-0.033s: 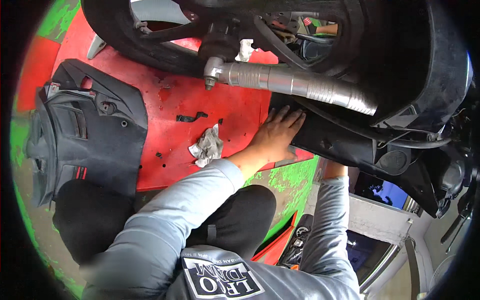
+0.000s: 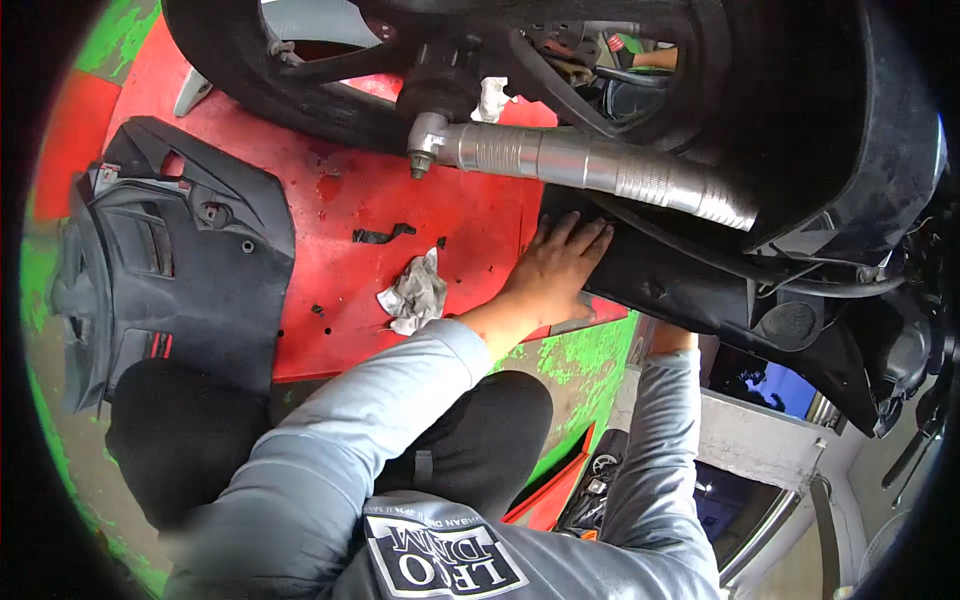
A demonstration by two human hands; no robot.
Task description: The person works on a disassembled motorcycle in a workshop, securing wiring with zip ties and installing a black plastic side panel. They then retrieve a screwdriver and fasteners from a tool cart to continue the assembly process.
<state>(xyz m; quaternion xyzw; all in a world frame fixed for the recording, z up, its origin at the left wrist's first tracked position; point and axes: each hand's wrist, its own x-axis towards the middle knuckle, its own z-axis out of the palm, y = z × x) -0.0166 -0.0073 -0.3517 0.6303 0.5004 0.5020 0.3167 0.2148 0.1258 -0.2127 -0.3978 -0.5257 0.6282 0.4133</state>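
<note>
My left hand (image 2: 562, 262) lies flat on a black plastic panel (image 2: 655, 285) of a motorcycle or scooter, its fingers stretched out and holding nothing. Below that panel's lower edge my right hand (image 2: 672, 338) reaches in behind it; only the wrist shows, and the fingers are hidden. Above my left hand a silver front fork leg (image 2: 575, 163) runs across to the hub of the black wheel (image 2: 235, 95). A black cable or hose (image 2: 690, 255) passes along the panel beside the fork.
Left on the red platform (image 2: 340, 270) rests a removed dark grey fairing panel (image 2: 200, 270). Nearer me lie a crumpled white rag (image 2: 415, 292) and a small black bracket-like part (image 2: 384, 235). An open red drawer or tray (image 2: 555, 490) with dark items stands at the lower right.
</note>
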